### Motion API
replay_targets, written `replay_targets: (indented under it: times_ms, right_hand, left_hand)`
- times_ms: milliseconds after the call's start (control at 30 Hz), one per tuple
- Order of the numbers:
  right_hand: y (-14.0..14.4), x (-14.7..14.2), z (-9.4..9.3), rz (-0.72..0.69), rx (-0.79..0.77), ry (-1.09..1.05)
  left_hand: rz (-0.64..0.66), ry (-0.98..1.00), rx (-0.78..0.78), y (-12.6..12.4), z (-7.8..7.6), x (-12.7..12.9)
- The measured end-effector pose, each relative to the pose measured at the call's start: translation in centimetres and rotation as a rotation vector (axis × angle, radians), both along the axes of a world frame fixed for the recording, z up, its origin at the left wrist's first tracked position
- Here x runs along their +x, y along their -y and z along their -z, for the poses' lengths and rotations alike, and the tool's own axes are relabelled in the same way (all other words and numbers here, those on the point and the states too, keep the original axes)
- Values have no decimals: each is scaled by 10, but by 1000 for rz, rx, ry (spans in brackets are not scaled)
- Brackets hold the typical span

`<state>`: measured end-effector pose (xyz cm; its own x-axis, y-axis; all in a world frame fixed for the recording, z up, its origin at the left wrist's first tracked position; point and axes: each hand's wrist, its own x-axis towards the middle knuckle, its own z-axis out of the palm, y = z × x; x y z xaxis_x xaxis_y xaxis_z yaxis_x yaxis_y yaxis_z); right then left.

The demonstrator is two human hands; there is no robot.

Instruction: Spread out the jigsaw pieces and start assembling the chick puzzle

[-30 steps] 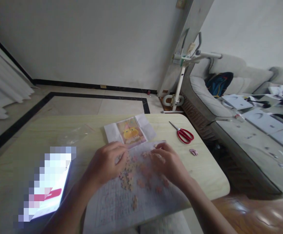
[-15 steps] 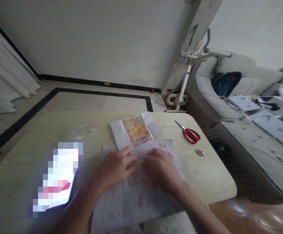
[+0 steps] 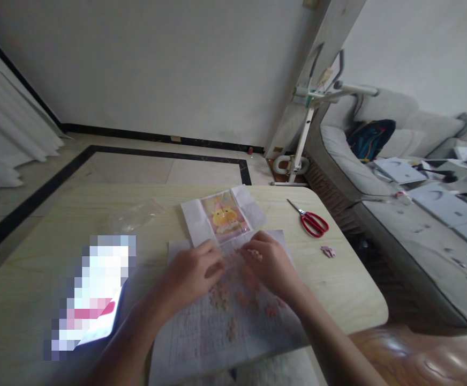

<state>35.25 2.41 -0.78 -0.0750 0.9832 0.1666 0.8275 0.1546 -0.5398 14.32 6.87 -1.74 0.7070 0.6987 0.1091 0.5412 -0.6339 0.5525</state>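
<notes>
Small jigsaw puzzle pieces [image 3: 220,296] lie scattered on a printed sheet of paper [image 3: 193,343] in front of me. My left hand [image 3: 197,271] is over the sheet's left part, fingers curled and pressed together; whatever they may hold is hidden. On the other side, my right hand [image 3: 269,262] is closed, with a few pale pieces showing at its fingers. Just beyond both hands lies a clear-fronted packet [image 3: 227,217] with a yellow cartoon picture and white side flaps. More pinkish pieces [image 3: 271,309] lie below my right wrist.
Red-handled scissors [image 3: 314,223] and a small pink cluster of pieces [image 3: 328,251] lie on the wooden table [image 3: 338,295] at right. A lit phone or tablet [image 3: 97,289] is at left, with a crumpled clear bag [image 3: 135,216] behind it. A sofa stands beyond.
My right hand has moved slightly up the sheet and turned, uncovering pieces beneath it and showing some at its fingers. The left hand stays nearly in place.
</notes>
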Motion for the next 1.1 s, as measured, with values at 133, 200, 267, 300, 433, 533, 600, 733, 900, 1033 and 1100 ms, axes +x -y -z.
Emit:
replay_targets:
  times_ms: [133,200,267,300,433,533,600,733,900,1033,1100]
  right_hand:
    - [-7,0,-3,-10,-49,166]
    - [-7,0,-2,10,-39,226]
    - [-4,-1,-2,31,-9,232]
    - [-2,-3,-2,28,0,221]
    - [6,-17,-1,-144,-37,198]
    - [7,-26,1,-225,-66,189]
    - [6,-29,2,-212,-72,175]
    - [4,-28,4,-211,-80,159]
    - [6,-26,6,-223,-66,131]
    - [4,-25,3,-237,-58,186]
    - [3,-25,0,-261,-55,235]
  left_hand:
    - [-50,34,69,-2,1,0]
    - [-97,53,81,-4,1,-2]
    - [-127,41,77,-7,0,-6]
    - [-134,22,72,-8,0,-8]
    - [-171,-69,77,-13,-5,-15]
    - [-216,-123,120,-13,-11,-22]
    - [-229,-139,142,-10,-14,-27]
    - [-215,-125,94,0,-14,-36]
    - [-223,-100,6,9,-13,-40]
    - [-246,-125,-28,14,-15,-48]
    - [-258,-113,-54,16,-13,-53]
